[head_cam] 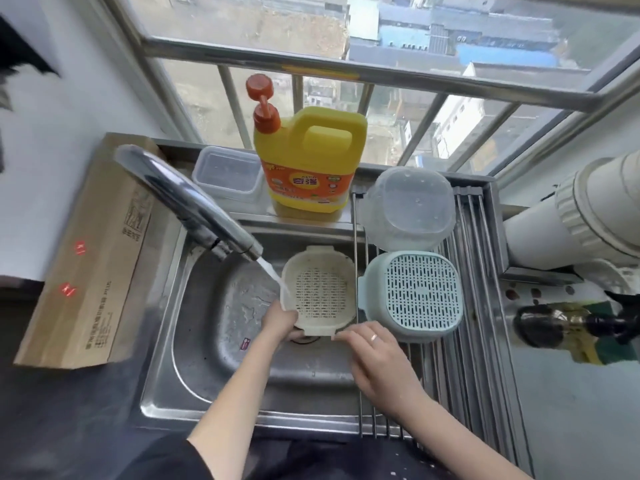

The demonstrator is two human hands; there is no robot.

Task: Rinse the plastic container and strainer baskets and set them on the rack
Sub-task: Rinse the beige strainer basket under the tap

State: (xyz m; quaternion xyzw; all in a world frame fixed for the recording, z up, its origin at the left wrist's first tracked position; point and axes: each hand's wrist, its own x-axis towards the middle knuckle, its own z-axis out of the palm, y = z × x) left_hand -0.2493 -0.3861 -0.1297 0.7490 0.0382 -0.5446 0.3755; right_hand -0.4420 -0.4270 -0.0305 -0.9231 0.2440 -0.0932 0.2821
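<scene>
The yellow detergent jug's orange label is too blurred to read. The left hand grips the cream strainer basket under the tap's stream; the right hand, fingers relaxed, touches its near rim.

A steel-framed window with vertical bars looks down in daylight on rooftops far below, a white wall stands at the left, a dark countertop surrounds the stainless-steel sink, and white pipes cross at the right.
</scene>
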